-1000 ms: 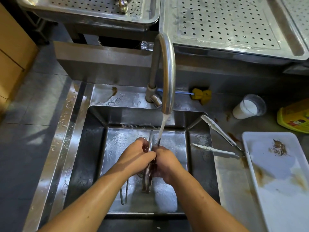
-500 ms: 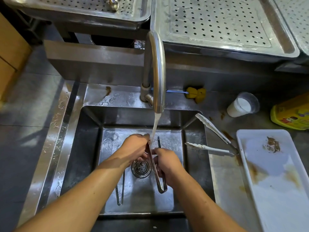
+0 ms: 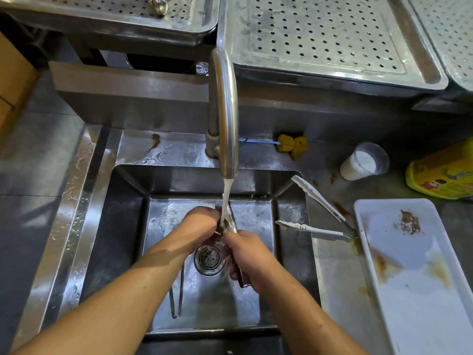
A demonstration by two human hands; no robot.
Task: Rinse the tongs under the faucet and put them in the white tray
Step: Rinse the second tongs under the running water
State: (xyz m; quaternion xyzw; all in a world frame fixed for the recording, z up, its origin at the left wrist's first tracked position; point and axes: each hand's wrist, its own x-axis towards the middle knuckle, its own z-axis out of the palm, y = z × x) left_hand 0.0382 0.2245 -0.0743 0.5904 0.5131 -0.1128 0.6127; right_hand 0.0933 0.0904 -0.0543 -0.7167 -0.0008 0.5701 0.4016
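Water runs from the curved steel faucet (image 3: 225, 119) into the sink (image 3: 122, 226). A pair of metal tongs (image 3: 231, 221) is held in the stream, tips up, handle end down by my right wrist. My right hand (image 3: 249, 254) grips the tongs' lower half. My left hand (image 3: 201, 224) is closed around their upper part, right under the water. A second metal pair of tongs (image 3: 177, 295) lies on the sink floor beneath my left forearm. White-tipped tongs (image 3: 320, 216) lie spread on the sink's right rim. The stained white tray (image 3: 368, 219) sits to the right.
The drain strainer (image 3: 210, 257) lies between my hands. A plastic cup of white liquid (image 3: 363, 162), a yellow container (image 3: 442, 172) and a yellow brush (image 3: 291, 146) stand behind the sink. Perforated steel trays (image 3: 320, 39) overhang the back.
The tongs have shifted slightly so the stream now hits their upper end. My left hand has closed tighter around the top, and my right hand has slid down the handle.
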